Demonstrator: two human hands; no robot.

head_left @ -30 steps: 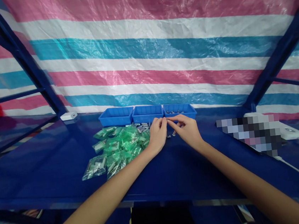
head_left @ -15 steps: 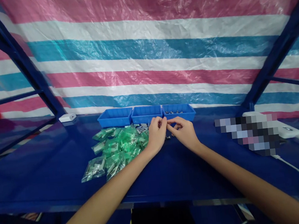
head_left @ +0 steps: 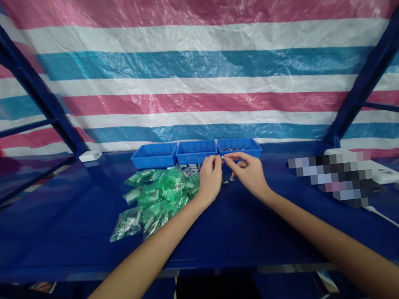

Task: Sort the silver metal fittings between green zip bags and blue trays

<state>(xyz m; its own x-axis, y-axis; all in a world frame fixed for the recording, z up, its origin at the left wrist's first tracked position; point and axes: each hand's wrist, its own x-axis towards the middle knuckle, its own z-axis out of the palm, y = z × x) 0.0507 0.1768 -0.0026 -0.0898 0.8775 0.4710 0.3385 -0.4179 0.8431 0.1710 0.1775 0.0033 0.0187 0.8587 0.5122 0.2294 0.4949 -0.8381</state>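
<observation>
My left hand (head_left: 211, 179) is closed, its thumb and fingers pressed together; what they hold, if anything, is hidden. Close beside it, my right hand (head_left: 248, 172) pinches a small shiny metal piece (head_left: 222, 157) between thumb and forefinger, too small to name exactly. Just below the hands, a few small metal screws (head_left: 231, 178) lie on the blue table (head_left: 266, 237). Short metal parts (head_left: 190, 170) lie loose to the left of my left hand. Past them spreads a pile of clear and green plastic bags (head_left: 164, 189) with metal parts inside.
Behind the hands stand three blue bins in a row: a left bin (head_left: 154, 161), a middle bin (head_left: 196, 158) and a right bin (head_left: 253, 150) with small metal parts. A white adapter (head_left: 91, 155) sits back left. At right lie a white device (head_left: 385, 173) with a cable and a blurred-out object.
My right hand has shifted slightly right, away from my left fingertips. A small metal piece now shows between the hands, and a screw below the right hand has come into sight.
</observation>
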